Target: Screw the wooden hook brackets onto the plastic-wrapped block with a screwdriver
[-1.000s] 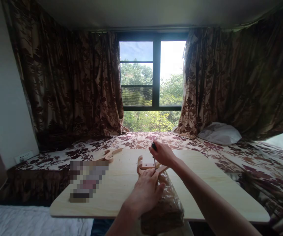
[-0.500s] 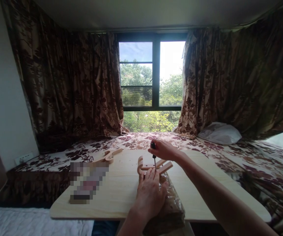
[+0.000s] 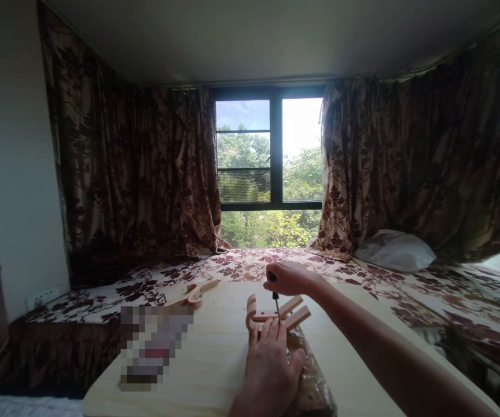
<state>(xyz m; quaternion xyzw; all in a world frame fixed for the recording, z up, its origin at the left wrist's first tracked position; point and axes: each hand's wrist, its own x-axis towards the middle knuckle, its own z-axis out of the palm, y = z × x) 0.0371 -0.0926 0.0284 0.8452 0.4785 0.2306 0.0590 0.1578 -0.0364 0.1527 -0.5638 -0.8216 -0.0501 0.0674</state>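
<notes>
My right hand (image 3: 290,278) is wrapped round the black handle of a screwdriver (image 3: 276,302). The screwdriver stands nearly upright, its shaft pointing down at a light wooden piece (image 3: 298,317). That piece has a curved left end, two straight prongs on the right and small dark holes. My left hand (image 3: 271,356) lies palm down, fingers stretched forward over the near side of the wood, thumb apart. These fingers hide the screwdriver's tip. Under the wood and my left hand is a brown bundle wrapped in clear plastic (image 3: 313,379).
Another curved wooden piece (image 3: 195,294) lies at the back left of the pale tabletop (image 3: 206,353). Nearer is a pixelated object (image 3: 157,347). Behind the table are a flower-patterned covered ledge (image 3: 241,263), a white plastic bag (image 3: 395,250), curtains and a window.
The whole view has shifted, so the table and hands sit lower in it. My right hand has turned slightly on the screwdriver handle. My left hand stays on the wood.
</notes>
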